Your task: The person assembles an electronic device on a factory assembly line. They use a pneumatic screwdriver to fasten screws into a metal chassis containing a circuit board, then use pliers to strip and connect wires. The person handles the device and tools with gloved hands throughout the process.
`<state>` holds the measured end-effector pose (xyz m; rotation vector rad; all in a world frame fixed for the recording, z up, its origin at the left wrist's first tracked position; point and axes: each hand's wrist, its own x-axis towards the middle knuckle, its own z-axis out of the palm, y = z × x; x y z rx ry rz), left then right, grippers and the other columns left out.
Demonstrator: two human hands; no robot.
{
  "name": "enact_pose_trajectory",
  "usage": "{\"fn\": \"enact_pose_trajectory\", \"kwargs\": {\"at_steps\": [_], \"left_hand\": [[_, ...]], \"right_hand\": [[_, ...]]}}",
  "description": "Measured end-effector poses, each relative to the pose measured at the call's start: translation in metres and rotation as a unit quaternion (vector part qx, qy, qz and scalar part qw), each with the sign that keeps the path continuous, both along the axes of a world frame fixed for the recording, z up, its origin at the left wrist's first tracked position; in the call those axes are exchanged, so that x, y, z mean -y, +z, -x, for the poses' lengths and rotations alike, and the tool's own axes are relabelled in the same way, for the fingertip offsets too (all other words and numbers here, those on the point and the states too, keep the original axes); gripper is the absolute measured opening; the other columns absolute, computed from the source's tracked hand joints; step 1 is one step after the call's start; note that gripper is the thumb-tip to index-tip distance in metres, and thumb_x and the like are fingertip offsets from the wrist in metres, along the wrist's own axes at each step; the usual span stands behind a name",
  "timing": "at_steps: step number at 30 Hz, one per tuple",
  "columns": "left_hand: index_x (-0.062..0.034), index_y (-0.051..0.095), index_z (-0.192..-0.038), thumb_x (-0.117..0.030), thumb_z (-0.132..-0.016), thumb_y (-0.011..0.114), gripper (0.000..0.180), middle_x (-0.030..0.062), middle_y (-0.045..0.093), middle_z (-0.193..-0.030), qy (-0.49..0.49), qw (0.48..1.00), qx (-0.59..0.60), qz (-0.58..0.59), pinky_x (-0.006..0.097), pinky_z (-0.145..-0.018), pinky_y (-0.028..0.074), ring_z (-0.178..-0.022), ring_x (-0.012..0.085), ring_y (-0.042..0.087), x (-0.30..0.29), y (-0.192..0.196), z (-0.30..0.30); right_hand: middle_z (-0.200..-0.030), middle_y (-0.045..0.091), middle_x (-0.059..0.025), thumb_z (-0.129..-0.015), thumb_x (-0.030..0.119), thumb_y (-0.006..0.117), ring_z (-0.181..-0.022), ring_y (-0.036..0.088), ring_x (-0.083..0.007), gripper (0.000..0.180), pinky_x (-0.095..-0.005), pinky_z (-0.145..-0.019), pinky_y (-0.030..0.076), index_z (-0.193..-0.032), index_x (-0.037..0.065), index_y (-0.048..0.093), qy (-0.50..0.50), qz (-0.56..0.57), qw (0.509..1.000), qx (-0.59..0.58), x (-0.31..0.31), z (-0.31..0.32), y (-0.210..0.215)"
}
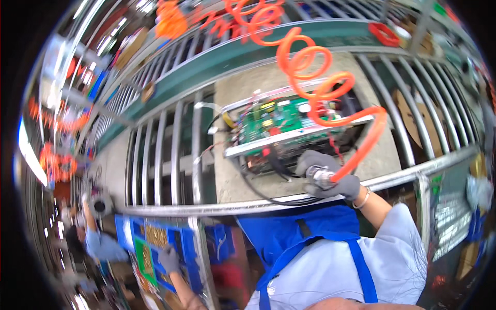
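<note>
My right hand (pixel 330 178), in a grey glove, is closed around an air tool with a silvery coupling (pixel 319 175). An orange coiled air hose (pixel 369 142) runs from that coupling up over the work. Just beyond the hand lies an open metal-framed unit with a green circuit board (pixel 281 118), wires and cables; the tool's tip is hidden. Over at the lower left, my left hand (pixel 168 258), also grey-gloved, reaches to a blue parts bin (pixel 190 253) beside small brass-coloured parts (pixel 156 235). Blur hides how its fingers are set.
The unit rests on a pale board (pixel 232 188) across a metal roller conveyor (pixel 170 155). A metal rail (pixel 227 208) runs along its near edge. A green tray (pixel 144 261) stands among the bins. At the left, another person's arm (pixel 90 219) reaches forward.
</note>
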<state>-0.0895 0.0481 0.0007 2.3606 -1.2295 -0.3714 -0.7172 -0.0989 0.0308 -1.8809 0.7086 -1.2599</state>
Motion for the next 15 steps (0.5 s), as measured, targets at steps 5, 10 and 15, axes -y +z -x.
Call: {"fn": "enact_pose_trajectory", "kwargs": {"at_steps": [5, 10, 15], "left_hand": [[0.0018, 0.057, -0.118, -0.01, -0.094, 0.059, 0.027, 0.0054, 0.059, -0.092, 0.057, 0.846, -0.477, 0.231, 0.023, -0.061, 0.047, -0.074, 0.0117, 0.054, 0.018, 0.048, 0.089], [0.0006, 0.056, -0.114, -0.017, -0.089, 0.066, 0.032, 0.0097, 0.054, -0.103, -0.158, 0.621, -0.761, 0.106, 0.021, -0.066, 0.041, -0.081, 0.0124, 0.043, 0.052, 0.027, 0.23], [-0.0028, 0.056, -0.114, -0.017, -0.089, 0.067, 0.031, 0.0052, 0.054, -0.09, -0.174, 0.526, -0.833, 0.002, 0.023, -0.058, 0.039, -0.068, 0.0123, 0.045, 0.088, 0.018, 0.376]], "right_hand": [[-0.095, 0.064, -0.0097, -0.074, 0.005, 0.07, -0.088, 0.062, -0.021, 0.023, -0.0333, -0.077, 0.05, -0.095, 0.004, 0.062, -0.027, -0.019, 0.997, 0.064, -0.013, 0.014, -0.001], [-0.095, 0.063, -0.0141, -0.078, 0.002, 0.065, -0.086, 0.062, -0.0221, 0.028, -0.0331, -0.072, 0.054, -0.104, 0.005, 0.056, 0.094, -0.14, 0.924, 0.344, -0.038, 0.019, 0.047], [-0.066, 0.051, -0.0059, -0.077, 0.002, 0.07, -0.053, 0.053, -0.0178, 0.029, -0.0292, -0.044, 0.048, -0.089, 0.01, 0.046, 0.199, 0.058, 0.861, 0.464, -0.024, 0.006, 0.096]]}}
